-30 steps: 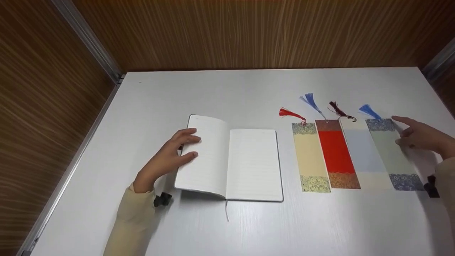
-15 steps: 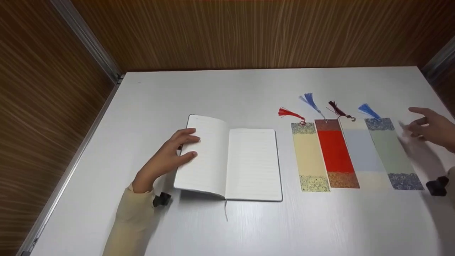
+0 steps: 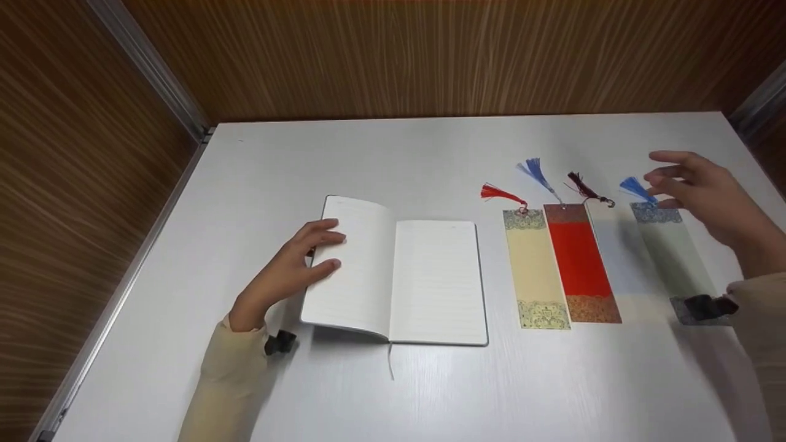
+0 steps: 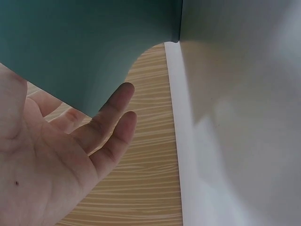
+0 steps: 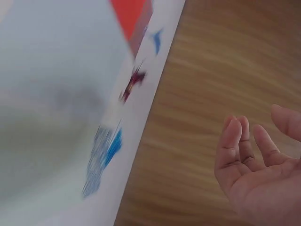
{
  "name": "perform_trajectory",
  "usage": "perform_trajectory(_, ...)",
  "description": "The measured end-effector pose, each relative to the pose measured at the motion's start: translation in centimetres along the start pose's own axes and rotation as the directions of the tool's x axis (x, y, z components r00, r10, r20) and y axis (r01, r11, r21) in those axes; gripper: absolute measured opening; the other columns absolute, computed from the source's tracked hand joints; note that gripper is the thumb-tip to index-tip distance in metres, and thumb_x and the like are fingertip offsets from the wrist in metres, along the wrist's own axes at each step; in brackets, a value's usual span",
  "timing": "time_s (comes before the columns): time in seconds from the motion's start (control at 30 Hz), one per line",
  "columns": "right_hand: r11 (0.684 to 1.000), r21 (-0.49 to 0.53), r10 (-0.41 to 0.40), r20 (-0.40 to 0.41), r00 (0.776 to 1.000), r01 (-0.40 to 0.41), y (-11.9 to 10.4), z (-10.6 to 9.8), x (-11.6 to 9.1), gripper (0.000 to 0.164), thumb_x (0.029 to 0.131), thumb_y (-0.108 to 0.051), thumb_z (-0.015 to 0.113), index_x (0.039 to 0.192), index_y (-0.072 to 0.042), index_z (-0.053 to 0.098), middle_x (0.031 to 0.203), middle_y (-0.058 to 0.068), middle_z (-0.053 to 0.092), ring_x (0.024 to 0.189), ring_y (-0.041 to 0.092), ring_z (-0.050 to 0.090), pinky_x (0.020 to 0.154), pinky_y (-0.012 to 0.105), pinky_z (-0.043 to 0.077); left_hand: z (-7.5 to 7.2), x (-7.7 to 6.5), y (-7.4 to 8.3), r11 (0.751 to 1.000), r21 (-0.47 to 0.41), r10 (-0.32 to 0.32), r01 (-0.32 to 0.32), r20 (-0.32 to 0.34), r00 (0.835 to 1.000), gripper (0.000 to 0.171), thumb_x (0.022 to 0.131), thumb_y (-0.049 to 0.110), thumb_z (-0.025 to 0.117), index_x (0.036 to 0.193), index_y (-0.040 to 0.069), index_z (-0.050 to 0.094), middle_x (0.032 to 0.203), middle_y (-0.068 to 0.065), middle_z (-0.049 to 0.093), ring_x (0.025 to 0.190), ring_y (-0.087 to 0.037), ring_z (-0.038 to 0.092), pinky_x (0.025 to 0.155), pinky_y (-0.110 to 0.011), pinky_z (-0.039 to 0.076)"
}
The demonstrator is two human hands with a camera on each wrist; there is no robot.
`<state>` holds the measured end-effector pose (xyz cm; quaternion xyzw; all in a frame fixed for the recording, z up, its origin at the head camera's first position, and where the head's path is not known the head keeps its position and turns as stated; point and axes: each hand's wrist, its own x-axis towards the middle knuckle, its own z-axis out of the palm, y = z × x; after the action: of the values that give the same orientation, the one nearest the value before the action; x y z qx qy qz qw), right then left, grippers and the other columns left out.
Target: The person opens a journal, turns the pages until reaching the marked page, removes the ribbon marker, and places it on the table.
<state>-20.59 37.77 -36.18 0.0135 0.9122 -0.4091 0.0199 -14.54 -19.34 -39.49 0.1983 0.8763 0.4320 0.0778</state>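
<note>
An open notebook (image 3: 439, 285) with lined pages lies on the white table. My left hand (image 3: 288, 267) grips its left side, thumb and two fingertips on the page. In the left wrist view the green cover (image 4: 70, 52) is raised, with fingers around its corner. My right hand (image 3: 703, 190) is over the top of a grey-green bookmark (image 3: 663, 245) and its blue tassel (image 3: 635, 187), fingers loosely bent and holding nothing. Beside it lie a pale blue bookmark (image 3: 620, 252), a red one (image 3: 577, 258) and a cream one (image 3: 529, 264), each with a tassel.
The white tabletop (image 3: 368, 159) meets a wood-grain panel (image 3: 430, 61) at the back. Another panel (image 3: 80, 202) with a metal rail stands at the left. A ribbon (image 3: 391, 362) trails from the notebook's spine.
My right hand first drew away to the right from the grey-green bookmark, then rose and came back left above its top end. The left hand and notebook have kept still.
</note>
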Motion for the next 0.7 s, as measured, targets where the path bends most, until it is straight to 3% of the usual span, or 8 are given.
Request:
perform_trajectory(0.17,0.993,0.022,-0.115,0.070,0.991,0.114,-2.8,2.3,-1.3,0.045,0.095,-0.028,0.050,0.138,-0.019,0.040,0.105,-0.016,0.051,0.086,-0.004,0.054,0.069,0.010,0.047,0.2,0.3,0.5,0.999,0.027,0.037,-0.036,-0.036,0.999,0.035,0.088,0.022,0.062,0.122,0.014,0.057,0.143,-0.002,0.037,0.132,-0.022,0.037,0.102,-0.044,0.035)
perform_trajectory(0.27,0.988,-0.005,-0.152,0.111,0.982,0.153,-4.4,3.6,-2.2,0.043,0.095,-0.026,0.050,0.137,-0.019,0.042,0.110,-0.006,0.052,0.085,-0.004,0.055,0.069,0.011,0.048,0.3,0.5,1.0,0.994,0.048,0.106,-0.101,-0.131,0.986,0.029,0.090,0.020,0.059,0.119,0.013,0.060,0.139,-0.003,0.044,0.128,-0.020,0.043,0.099,-0.043,0.039)
perform_trajectory(0.33,0.984,-0.014,-0.173,0.136,0.975,0.177,-5.2,4.4,-2.7,0.043,0.095,-0.024,0.051,0.136,-0.017,0.043,0.113,0.001,0.052,0.086,-0.003,0.055,0.070,0.012,0.049,0.3,0.6,1.6,0.985,0.051,0.174,-0.167,-0.233,0.957,0.026,0.092,0.016,0.057,0.116,0.011,0.061,0.134,-0.005,0.049,0.124,-0.019,0.046,0.096,-0.042,0.041)
perform_trajectory(0.43,0.977,-0.037,-0.202,0.157,0.967,0.210,-5.9,5.2,-3.3,0.042,0.095,-0.021,0.051,0.136,-0.017,0.043,0.118,0.007,0.052,0.092,0.002,0.054,0.070,0.011,0.048,0.0,0.5,2.3,0.965,0.076,0.262,-0.252,-0.379,0.888,0.024,0.092,0.010,0.055,0.115,0.009,0.062,0.129,-0.006,0.054,0.122,-0.017,0.048,0.095,-0.036,0.042)
perform_trajectory(0.5,0.972,-0.049,-0.219,0.163,0.962,0.230,-6.1,5.4,-3.5,0.042,0.095,-0.018,0.050,0.136,-0.016,0.043,0.121,0.010,0.051,0.096,0.005,0.054,0.070,0.010,0.047,-0.2,0.4,2.6,0.955,0.091,0.292,-0.282,-0.433,0.853,0.026,0.091,0.006,0.055,0.116,0.008,0.061,0.129,-0.006,0.054,0.123,-0.017,0.048,0.099,-0.033,0.040)
perform_trajectory(0.57,0.969,-0.064,-0.227,0.155,0.962,0.239,-6.1,5.5,-3.6,0.042,0.095,-0.019,0.050,0.137,-0.017,0.043,0.125,0.011,0.051,0.100,0.008,0.052,0.071,0.007,0.044,-0.3,0.3,2.7,0.953,0.112,0.302,-0.283,-0.452,0.839,0.030,0.090,0.005,0.056,0.120,0.008,0.059,0.131,-0.006,0.053,0.125,-0.017,0.046,0.102,-0.031,0.037)
perform_trajectory(0.7,0.960,-0.076,-0.257,0.136,0.957,0.269,-5.7,5.3,-3.9,0.047,0.094,-0.021,0.052,0.139,-0.018,0.039,0.130,0.015,0.049,0.109,0.016,0.050,0.075,0.001,0.036,-0.5,0.1,2.7,0.955,0.205,0.288,-0.216,-0.453,0.844,0.036,0.089,0.014,0.058,0.125,0.010,0.056,0.135,-0.008,0.050,0.129,-0.020,0.042,0.106,-0.041,0.030)
